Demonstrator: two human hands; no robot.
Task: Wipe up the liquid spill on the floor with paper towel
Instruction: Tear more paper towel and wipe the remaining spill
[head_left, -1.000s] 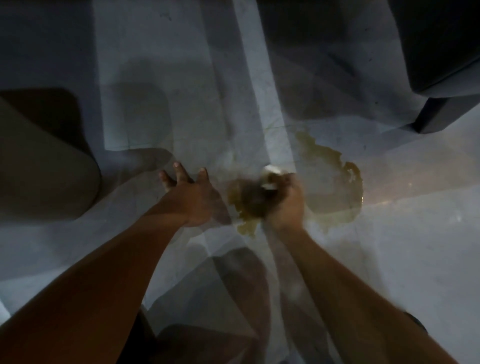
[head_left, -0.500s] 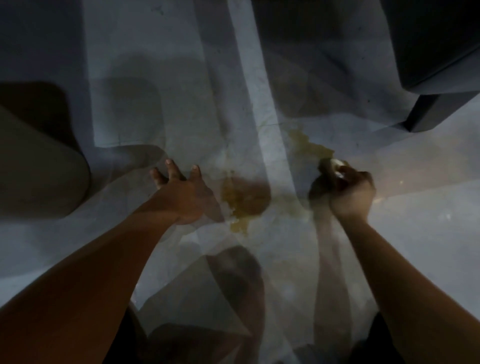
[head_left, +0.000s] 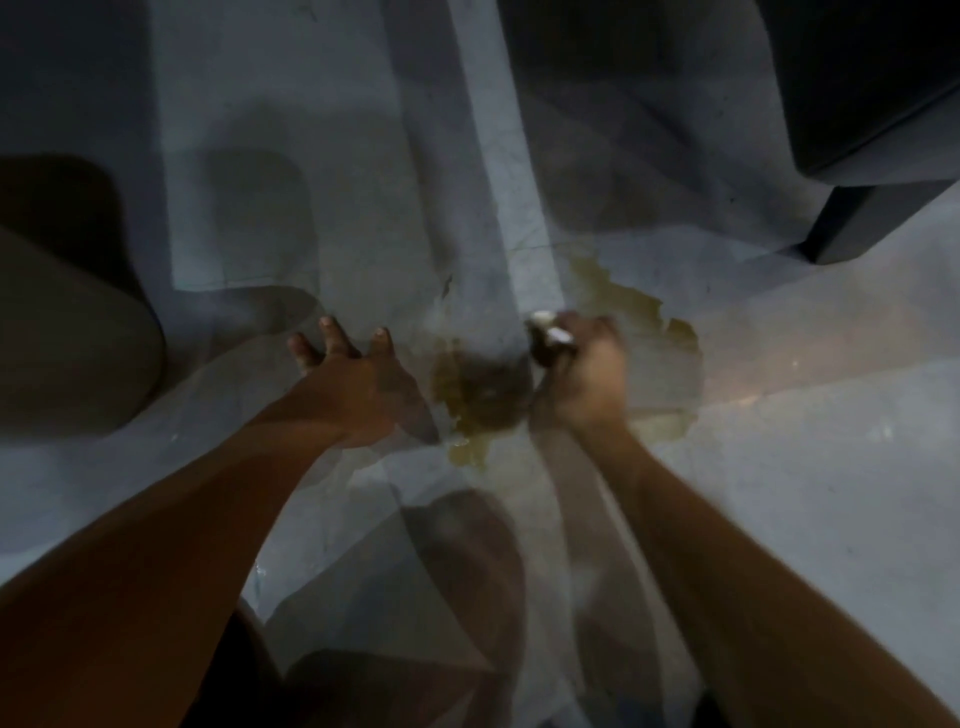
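Observation:
A yellow-brown liquid spill (head_left: 639, 312) spreads over the pale grey floor (head_left: 805, 493), with a darker patch (head_left: 483, 395) between my hands. My right hand (head_left: 584, 376) is pressed down in the middle of the spill, fist closed around a crumpled paper towel (head_left: 550, 332) that is soaked brown, with a white edge showing at the top. My left hand (head_left: 358, 384) rests flat on the floor left of the dark patch, fingers spread, holding nothing. Motion blur softens the right hand.
A dark piece of furniture (head_left: 872, 88) with a leg (head_left: 862, 223) stands at the upper right, close behind the spill. A dark rounded shape (head_left: 67, 332) fills the left side. Shadows cross the floor.
My right hand with the paper towel swung right across the spill, then back left toward the dark patch. My left hand stayed planted on the floor.

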